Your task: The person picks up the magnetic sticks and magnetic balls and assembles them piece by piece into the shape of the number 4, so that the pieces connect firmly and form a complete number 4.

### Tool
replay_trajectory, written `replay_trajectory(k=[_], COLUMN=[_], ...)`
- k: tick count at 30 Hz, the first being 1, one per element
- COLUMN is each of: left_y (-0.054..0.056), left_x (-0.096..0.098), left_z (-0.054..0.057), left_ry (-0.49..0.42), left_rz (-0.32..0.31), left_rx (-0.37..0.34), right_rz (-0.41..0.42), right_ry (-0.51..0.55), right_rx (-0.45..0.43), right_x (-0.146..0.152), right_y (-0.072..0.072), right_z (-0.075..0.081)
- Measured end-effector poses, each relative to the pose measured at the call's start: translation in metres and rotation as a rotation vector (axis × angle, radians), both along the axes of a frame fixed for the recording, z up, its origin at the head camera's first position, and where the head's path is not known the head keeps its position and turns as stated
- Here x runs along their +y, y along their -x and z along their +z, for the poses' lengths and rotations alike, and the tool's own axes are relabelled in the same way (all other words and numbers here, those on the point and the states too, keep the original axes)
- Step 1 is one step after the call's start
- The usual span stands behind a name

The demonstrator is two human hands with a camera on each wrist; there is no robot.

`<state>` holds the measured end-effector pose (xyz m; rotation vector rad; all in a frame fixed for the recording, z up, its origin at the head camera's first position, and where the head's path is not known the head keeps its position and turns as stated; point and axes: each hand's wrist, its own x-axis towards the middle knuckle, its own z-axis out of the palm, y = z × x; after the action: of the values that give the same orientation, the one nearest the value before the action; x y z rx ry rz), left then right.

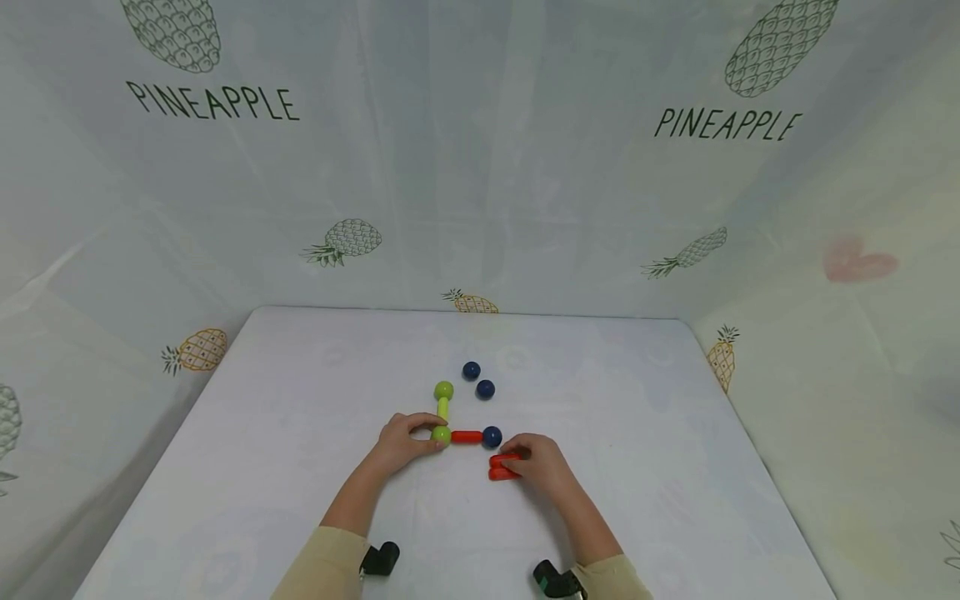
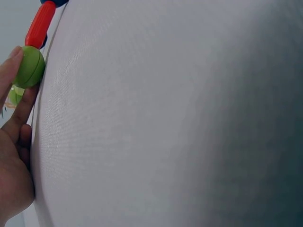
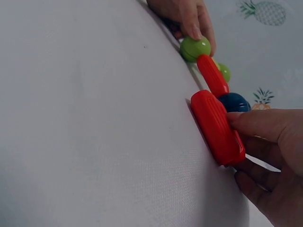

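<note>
The left hand (image 1: 401,443) pinches the near green ball (image 1: 441,436); right of that ball, the grip of the right hand (image 1: 546,467) pinches at a pair of red rods (image 1: 501,472). Only the head view fully shows two loose blue balls (image 1: 485,390) beyond the green ball, but there fingers hide the rods' right ends; which rod is held I cannot tell.

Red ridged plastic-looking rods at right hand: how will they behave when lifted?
Probably stiff: the rods look straight. Likely fairly grippy: ridges show in the right wrist view. May separate, as they lie side by side.
</note>
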<state>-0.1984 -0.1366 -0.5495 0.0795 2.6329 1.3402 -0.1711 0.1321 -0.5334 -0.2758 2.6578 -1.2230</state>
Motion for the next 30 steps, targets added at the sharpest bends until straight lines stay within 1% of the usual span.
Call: replay_trajectory(k=[5,11,16,22,30], left_y=[0.000,0.000,0.000,0.000,0.001], left_x=[0.000,-0.001,-0.001,-0.001,-0.001], left_z=[0.000,0.000,0.000,0.000,-0.003], left_ry=[0.001,-0.004,-0.009,-0.013,0.001], left_rz=[-0.002,-0.003,-0.002,0.000,0.000], left_rx=[0.004,0.012,0.012,0.011,0.004], right_rz=[0.040,0.106,0.142,0.150,0.143], right_ry=[-0.005,-0.043,-0.074,-0.078,-0.044], right_rx=[0.009,0.010,0.017,0.007,-0.050], right_x=[0.002,0.003,0.003,0.003,0.002], right_y=[0.003,0.005,0.006,0.007,0.009], right_z=[-0.002,0.001,0.002,0.003,0.008])
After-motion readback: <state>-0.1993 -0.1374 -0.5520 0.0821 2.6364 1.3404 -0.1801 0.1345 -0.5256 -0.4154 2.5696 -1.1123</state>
